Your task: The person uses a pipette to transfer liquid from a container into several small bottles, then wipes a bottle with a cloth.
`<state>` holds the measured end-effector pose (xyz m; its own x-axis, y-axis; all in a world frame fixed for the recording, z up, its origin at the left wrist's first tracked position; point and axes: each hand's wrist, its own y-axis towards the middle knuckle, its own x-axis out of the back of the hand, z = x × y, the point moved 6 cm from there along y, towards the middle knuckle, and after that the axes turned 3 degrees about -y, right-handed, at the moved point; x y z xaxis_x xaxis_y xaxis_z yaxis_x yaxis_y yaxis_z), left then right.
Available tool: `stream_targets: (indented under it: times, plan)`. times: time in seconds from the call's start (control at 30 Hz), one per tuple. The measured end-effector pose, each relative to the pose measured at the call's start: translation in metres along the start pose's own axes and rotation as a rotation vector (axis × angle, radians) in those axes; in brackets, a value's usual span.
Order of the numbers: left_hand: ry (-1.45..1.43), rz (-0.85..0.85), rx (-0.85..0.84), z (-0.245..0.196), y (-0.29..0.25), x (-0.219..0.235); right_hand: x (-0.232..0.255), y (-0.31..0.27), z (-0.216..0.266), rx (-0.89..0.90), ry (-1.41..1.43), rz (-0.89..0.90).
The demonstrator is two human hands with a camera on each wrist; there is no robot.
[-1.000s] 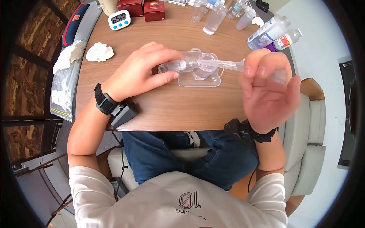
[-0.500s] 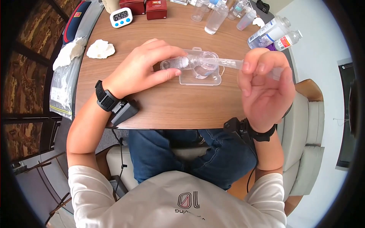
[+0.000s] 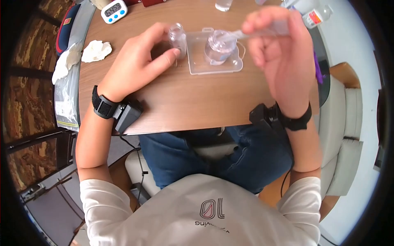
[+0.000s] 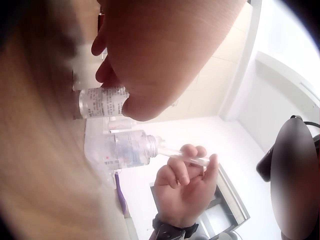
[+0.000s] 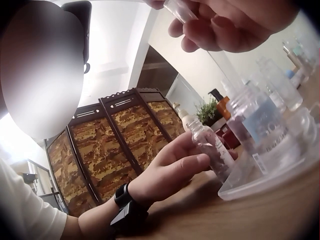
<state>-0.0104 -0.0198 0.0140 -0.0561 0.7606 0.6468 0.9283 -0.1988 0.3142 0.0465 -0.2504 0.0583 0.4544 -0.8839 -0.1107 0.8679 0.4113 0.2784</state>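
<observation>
My left hand [image 3: 137,61] grips a small clear bottle [image 3: 177,39] between thumb and fingers. That bottle stands upright and uncapped on the table, printed with fine text in the left wrist view. To its right, a wider clear bottle [image 3: 217,53] with an open neck stands on a flat clear plastic case [image 3: 198,63]. My right hand [image 3: 283,61], raised above the table, pinches a translucent plastic dropper [image 4: 177,156] in curled fingers. The dropper slants down to the left, its lower end at the wide bottle's mouth.
A white digital timer [image 3: 114,11] and a crumpled white tissue [image 3: 97,51] lie to the left, beside a clear zip bag [image 3: 65,100]. At the back right is a labelled bottle [image 3: 318,17]. A purple strip [image 3: 318,67] sits near the right table edge.
The small bottle was tilted toward the dropper and is now upright. The dropper's lower end has left that bottle's mouth for the wide bottle's. The head view has shifted.
</observation>
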Motion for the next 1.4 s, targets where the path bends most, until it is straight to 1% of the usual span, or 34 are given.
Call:
stream_targets:
  times: [0.03, 0.07, 0.1, 0.17, 0.2, 0.23, 0.27, 0.33, 0.4, 0.43, 0.47, 0.53, 0.57, 0.63, 0.7, 0.77, 0.8, 0.87, 0.9, 0.97, 1.0, 1.07, 1.1, 1.17, 1.4]
  plan:
    - [-0.011, -0.019, 0.001, 0.004, 0.001, -0.001, -0.01, 0.002, -0.002, -0.024, 0.001, 0.025]
    - [-0.004, -0.015, 0.001, 0.009, 0.001, -0.001, -0.014, -0.002, -0.002, -0.289, 0.076, -0.051]
    - [-0.003, 0.006, 0.008, 0.013, 0.0, -0.002, -0.012, -0.002, -0.007, -0.3, 0.09, -0.066]
    - [0.104, -0.048, -0.098, 0.013, 0.002, 0.002, -0.013, 0.003, -0.014, -0.239, 0.095, 0.035]
    - [0.086, -0.032, -0.053, 0.012, 0.002, 0.002, -0.011, 0.003, -0.013, -0.244, 0.103, 0.026]
    - [0.088, -0.02, -0.052, 0.009, 0.003, 0.002, -0.011, 0.004, -0.012, -0.276, 0.079, 0.014]
    - [0.106, -0.031, -0.076, 0.004, 0.004, 0.002, -0.011, 0.005, -0.012, -0.307, 0.053, 0.005]
    - [0.129, -0.036, -0.1, 0.002, 0.004, 0.002, -0.012, 0.006, -0.013, -0.308, 0.075, 0.003]
    - [0.095, -0.112, -0.105, 0.004, 0.005, 0.006, -0.011, 0.006, -0.013, -0.303, 0.098, 0.0]
    - [0.1, -0.101, -0.106, 0.004, 0.005, 0.006, -0.011, 0.005, -0.011, -0.242, 0.087, 0.045]
    - [0.001, -0.096, -0.081, 0.007, 0.005, 0.006, -0.012, 0.004, -0.01, -0.183, 0.078, 0.087]
    - [-0.154, -0.12, -0.055, 0.011, 0.003, 0.008, -0.011, 0.005, -0.012, -0.183, 0.108, 0.097]
    - [-0.149, -0.107, -0.053, 0.014, 0.002, 0.009, -0.011, 0.005, -0.012, -0.179, 0.125, 0.117]
    - [-0.245, -0.188, -0.028, 0.024, 0.0, 0.017, -0.012, 0.004, -0.011, -0.18, 0.136, 0.093]
    - [-0.213, -0.185, -0.05, 0.023, -0.001, 0.018, -0.011, 0.003, -0.013, -0.183, 0.142, 0.074]
    - [-0.204, -0.16, -0.052, 0.019, 0.0, 0.014, -0.01, 0.005, -0.012, -0.158, 0.158, 0.098]
    - [-0.203, -0.158, -0.052, 0.018, 0.0, 0.013, -0.012, 0.005, -0.003, -0.158, 0.16, 0.097]
    - [-0.207, -0.102, -0.093, 0.013, 0.002, 0.007, -0.015, 0.003, 0.006, -0.405, 0.179, 0.008]
    - [-0.207, -0.102, -0.093, 0.013, 0.002, 0.007, -0.011, 0.003, -0.004, -0.405, 0.178, 0.008]
    - [-0.199, -0.091, -0.069, 0.014, 0.001, 0.005, -0.009, 0.006, -0.013, -0.072, 0.215, 0.165]
    - [-0.199, -0.092, -0.066, 0.016, 0.0, 0.006, -0.011, 0.005, -0.013, -0.075, 0.216, 0.167]
    - [-0.164, -0.045, -0.092, 0.016, 0.002, 0.005, -0.009, 0.006, -0.013, -0.101, 0.239, 0.095]
    - [-0.164, -0.046, -0.091, 0.015, 0.001, 0.005, -0.008, 0.006, -0.013, -0.101, 0.239, 0.096]
    - [-0.147, -0.046, -0.029, 0.017, 0.0, 0.003, -0.007, 0.007, -0.016, -0.123, 0.143, 0.12]
    - [-0.11, -0.052, 0.016, 0.014, 0.001, 0.001, -0.007, 0.008, -0.019, -0.187, 0.165, 0.132]
